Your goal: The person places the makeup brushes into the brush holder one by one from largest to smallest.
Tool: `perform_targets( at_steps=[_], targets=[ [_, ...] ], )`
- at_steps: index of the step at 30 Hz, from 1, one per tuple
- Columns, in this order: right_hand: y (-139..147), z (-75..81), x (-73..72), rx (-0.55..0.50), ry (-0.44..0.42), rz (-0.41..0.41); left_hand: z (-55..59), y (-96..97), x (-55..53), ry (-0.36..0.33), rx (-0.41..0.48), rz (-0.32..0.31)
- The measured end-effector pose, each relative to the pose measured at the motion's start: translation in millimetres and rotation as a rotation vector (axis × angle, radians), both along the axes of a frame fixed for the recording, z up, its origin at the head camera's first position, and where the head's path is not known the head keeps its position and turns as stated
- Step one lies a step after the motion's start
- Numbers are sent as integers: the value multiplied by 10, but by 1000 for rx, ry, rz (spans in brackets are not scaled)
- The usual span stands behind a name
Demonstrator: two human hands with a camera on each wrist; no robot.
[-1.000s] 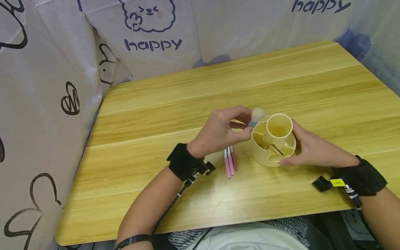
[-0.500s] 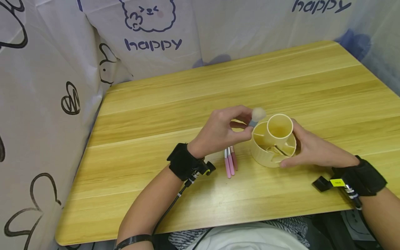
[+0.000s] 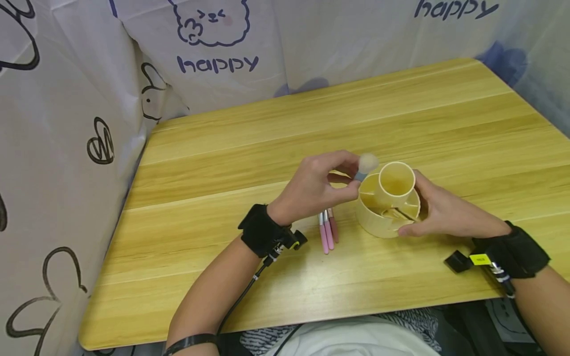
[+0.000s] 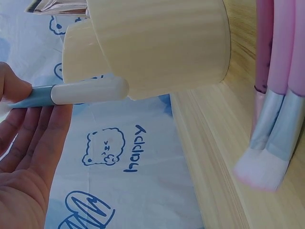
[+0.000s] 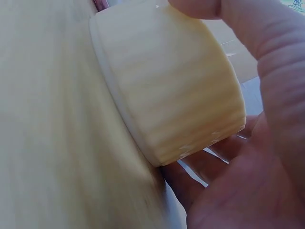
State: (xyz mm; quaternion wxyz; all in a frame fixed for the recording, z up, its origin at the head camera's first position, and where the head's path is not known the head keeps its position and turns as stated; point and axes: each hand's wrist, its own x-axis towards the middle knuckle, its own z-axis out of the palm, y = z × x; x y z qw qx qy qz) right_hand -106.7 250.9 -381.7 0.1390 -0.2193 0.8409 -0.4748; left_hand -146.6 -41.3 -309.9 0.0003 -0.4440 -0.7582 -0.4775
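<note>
My left hand point(image 3: 322, 180) pinches a makeup brush point(image 4: 88, 91) between thumb and fingers, at its blue-grey ferrule. Its fluffy cream head point(image 3: 368, 162) points up, and its white handle points down beside the holder in the left wrist view. A cream round brush holder point(image 3: 378, 225) stands on the table, with a taller cup point(image 3: 398, 180) rising among its lower compartments. My right hand point(image 3: 445, 207) grips the holder from the right, thumb at the near side and fingers behind it. A thin dark item point(image 3: 404, 214) lies inside a front compartment.
Three more makeup brushes point(image 3: 327, 232), with pink handles, lie on the wooden table point(image 3: 222, 163) just left of the holder. Their bristles show in the left wrist view. White cloth point(image 3: 334, 39) with drawings hangs behind and left of the table.
My right hand has turned the holder slightly and shifted a little left with it; the thin item inside has moved round. The left hand and its brush have stayed still.
</note>
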Motion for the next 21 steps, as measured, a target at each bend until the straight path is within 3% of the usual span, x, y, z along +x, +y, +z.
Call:
perform_targets(
  at_steps=[10,21],
  targets=[
    [22,0,10,87,30,8,-8,1,-4,3,-1,4],
    [-1,-20,6,-27,-18,9,-7,-7,-7,8,-3,6]
  ],
)
